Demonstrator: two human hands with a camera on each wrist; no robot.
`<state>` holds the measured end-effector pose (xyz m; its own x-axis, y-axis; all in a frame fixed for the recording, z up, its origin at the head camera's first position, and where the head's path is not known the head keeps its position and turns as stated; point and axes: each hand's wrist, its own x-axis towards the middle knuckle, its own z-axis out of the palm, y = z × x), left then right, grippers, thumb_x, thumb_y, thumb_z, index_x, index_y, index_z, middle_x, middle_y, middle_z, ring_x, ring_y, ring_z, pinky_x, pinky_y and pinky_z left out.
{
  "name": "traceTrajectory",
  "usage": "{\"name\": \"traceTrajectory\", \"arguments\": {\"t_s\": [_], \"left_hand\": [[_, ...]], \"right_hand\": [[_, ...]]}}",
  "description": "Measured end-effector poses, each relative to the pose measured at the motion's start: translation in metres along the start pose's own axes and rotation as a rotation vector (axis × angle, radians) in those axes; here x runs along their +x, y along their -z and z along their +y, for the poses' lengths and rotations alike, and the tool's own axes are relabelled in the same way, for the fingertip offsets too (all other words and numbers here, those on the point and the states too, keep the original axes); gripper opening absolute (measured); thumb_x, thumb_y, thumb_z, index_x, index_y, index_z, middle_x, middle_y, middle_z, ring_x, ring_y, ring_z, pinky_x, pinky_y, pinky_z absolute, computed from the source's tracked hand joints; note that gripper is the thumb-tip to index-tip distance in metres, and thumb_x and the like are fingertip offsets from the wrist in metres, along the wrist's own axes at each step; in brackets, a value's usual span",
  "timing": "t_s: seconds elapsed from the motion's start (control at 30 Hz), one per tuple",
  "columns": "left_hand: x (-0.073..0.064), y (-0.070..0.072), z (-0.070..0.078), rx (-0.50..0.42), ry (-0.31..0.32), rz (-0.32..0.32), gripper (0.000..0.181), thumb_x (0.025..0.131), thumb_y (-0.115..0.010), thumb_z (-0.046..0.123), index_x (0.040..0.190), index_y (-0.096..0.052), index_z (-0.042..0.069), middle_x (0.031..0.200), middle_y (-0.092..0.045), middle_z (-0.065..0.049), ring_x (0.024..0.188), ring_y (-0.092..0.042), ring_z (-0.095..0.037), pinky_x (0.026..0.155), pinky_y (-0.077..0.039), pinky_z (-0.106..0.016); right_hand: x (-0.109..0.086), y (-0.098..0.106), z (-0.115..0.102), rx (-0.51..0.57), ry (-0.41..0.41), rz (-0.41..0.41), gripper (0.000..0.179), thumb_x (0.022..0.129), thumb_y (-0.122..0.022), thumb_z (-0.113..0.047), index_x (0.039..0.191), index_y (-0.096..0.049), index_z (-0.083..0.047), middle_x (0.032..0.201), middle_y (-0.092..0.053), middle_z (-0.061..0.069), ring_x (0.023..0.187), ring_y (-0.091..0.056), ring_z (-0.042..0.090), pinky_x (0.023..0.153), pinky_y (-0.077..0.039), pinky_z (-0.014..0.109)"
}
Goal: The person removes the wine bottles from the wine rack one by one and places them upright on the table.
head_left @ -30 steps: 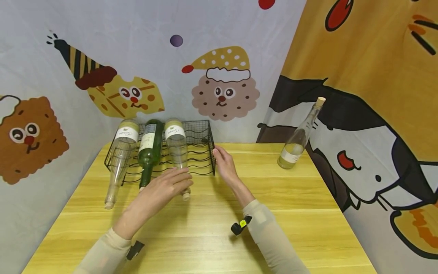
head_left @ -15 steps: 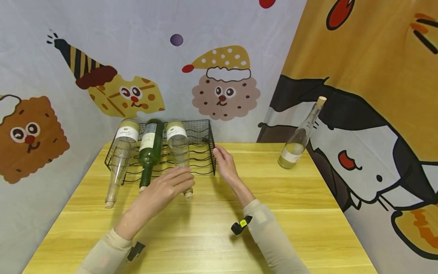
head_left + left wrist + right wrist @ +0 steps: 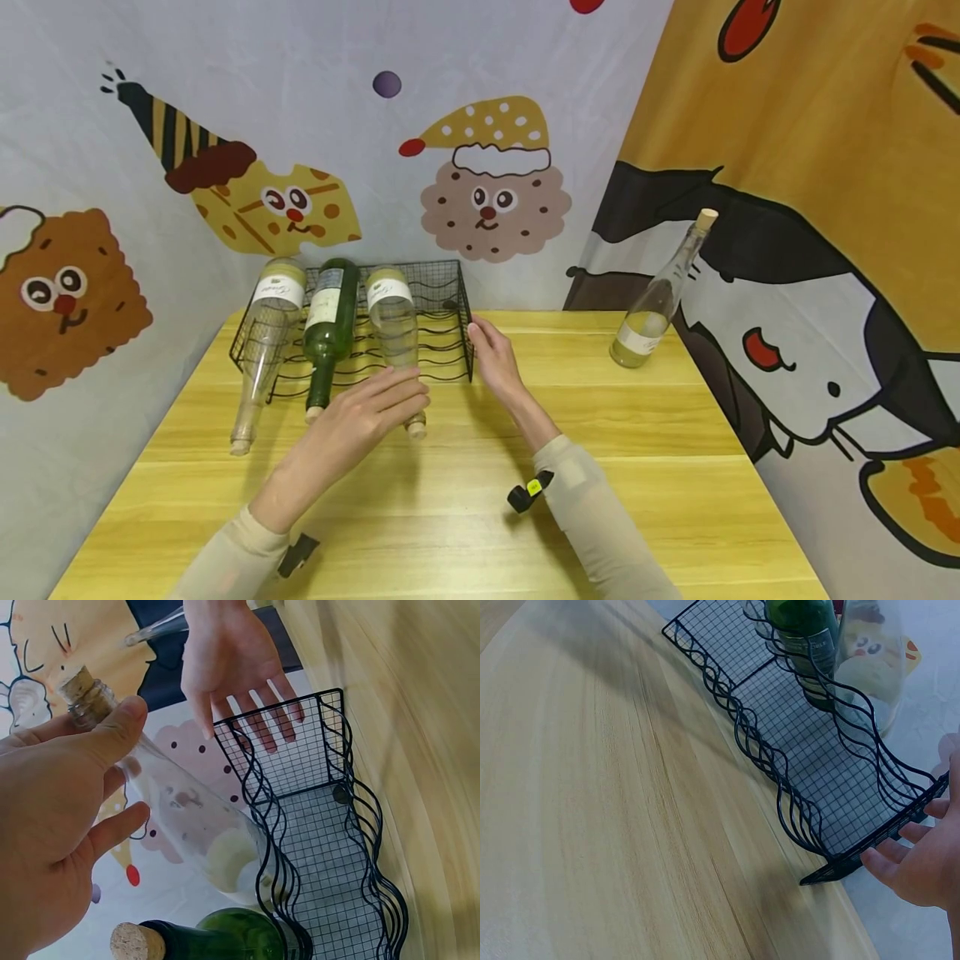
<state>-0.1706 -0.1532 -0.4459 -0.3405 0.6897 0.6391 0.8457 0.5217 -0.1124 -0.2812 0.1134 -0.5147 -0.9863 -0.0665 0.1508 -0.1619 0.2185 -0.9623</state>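
Note:
My left hand (image 3: 367, 408) holds a clear glass bottle (image 3: 393, 321) by its neck, thumb on one side and fingers on the other. The cork (image 3: 76, 684) shows just past the thumb in the left wrist view. The bottle lies bottom-end back over the black wire wine rack (image 3: 438, 346). To its left on the rack lie a green bottle (image 3: 330, 317) and another clear bottle (image 3: 273, 333), necks toward me. My right hand (image 3: 495, 358) rests against the rack's right mesh side, its fingers straight along the outside in the left wrist view.
A corked clear bottle (image 3: 643, 329) with yellowish liquid stands upright at the table's back right. The wooden table (image 3: 480, 517) extends in front of the rack. Cartoon-printed cloth (image 3: 337, 125) hangs close behind the rack and along the sides.
My left hand and the clear bottle in it have shifted slightly right along the rack. My right hand stays at the rack's side.

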Motion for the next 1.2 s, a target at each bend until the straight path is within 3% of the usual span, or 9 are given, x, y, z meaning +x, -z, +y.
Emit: {"name": "traceTrajectory", "arguments": {"t_s": [0.17,0.4,0.63,0.8,1.03,1.2], "left_hand": [[0.004,0.003,0.001,-0.012,-0.002,0.05,0.05,0.083,-0.084,-0.008,0.13,-0.081,0.007,0.136,-0.083,-0.008,0.132,-0.077,-0.032,0.113,-0.065,-0.048],[0.01,0.007,0.0,-0.055,0.016,0.153,0.056,0.076,-0.091,-0.009,0.13,-0.081,0.003,0.131,-0.084,-0.012,0.125,-0.08,-0.035,0.106,-0.067,-0.048],[0.011,0.014,-0.004,-0.166,0.102,0.177,0.059,0.076,-0.091,-0.017,0.131,-0.08,0.001,0.135,-0.083,-0.015,0.13,-0.078,-0.039,0.12,-0.059,-0.037],[0.012,0.016,-0.008,-0.214,0.137,0.238,0.062,0.076,-0.085,-0.024,0.134,-0.079,0.0,0.137,-0.081,-0.019,0.13,-0.077,-0.042,0.13,-0.048,-0.027],[0.019,0.02,-0.014,-0.256,0.15,0.33,0.063,0.078,-0.073,-0.034,0.133,-0.078,-0.002,0.135,-0.081,-0.021,0.131,-0.077,-0.042,0.128,-0.051,-0.027],[0.023,0.022,-0.019,-0.284,0.181,0.378,0.058,0.079,-0.073,-0.035,0.13,-0.078,-0.007,0.131,-0.081,-0.025,0.129,-0.076,-0.045,0.128,-0.051,-0.027]], "right_hand": [[0.0,0.0,-0.001,0.0,0.003,0.005,0.058,0.122,-0.048,-0.05,0.169,-0.053,-0.017,0.169,-0.06,0.015,0.155,-0.06,0.038,0.128,-0.053,0.06],[0.001,0.0,0.0,0.015,0.006,0.0,0.058,0.122,-0.048,-0.051,0.168,-0.055,-0.017,0.17,-0.059,0.015,0.155,-0.059,0.039,0.127,-0.053,0.062],[0.001,0.0,-0.001,0.005,0.003,-0.001,0.058,0.122,-0.048,-0.048,0.169,-0.053,-0.015,0.17,-0.059,0.016,0.155,-0.059,0.039,0.127,-0.054,0.059],[0.001,0.0,0.0,-0.005,-0.006,0.005,0.059,0.122,-0.048,-0.051,0.169,-0.053,-0.016,0.169,-0.059,0.015,0.156,-0.059,0.038,0.128,-0.053,0.059],[-0.001,0.0,-0.001,-0.007,-0.006,0.005,0.06,0.122,-0.047,-0.053,0.17,-0.052,-0.017,0.169,-0.06,0.015,0.156,-0.059,0.038,0.128,-0.053,0.059],[-0.002,0.0,-0.002,-0.011,-0.007,0.004,0.06,0.122,-0.046,-0.053,0.169,-0.053,-0.017,0.168,-0.061,0.014,0.155,-0.06,0.036,0.128,-0.053,0.058]]}}
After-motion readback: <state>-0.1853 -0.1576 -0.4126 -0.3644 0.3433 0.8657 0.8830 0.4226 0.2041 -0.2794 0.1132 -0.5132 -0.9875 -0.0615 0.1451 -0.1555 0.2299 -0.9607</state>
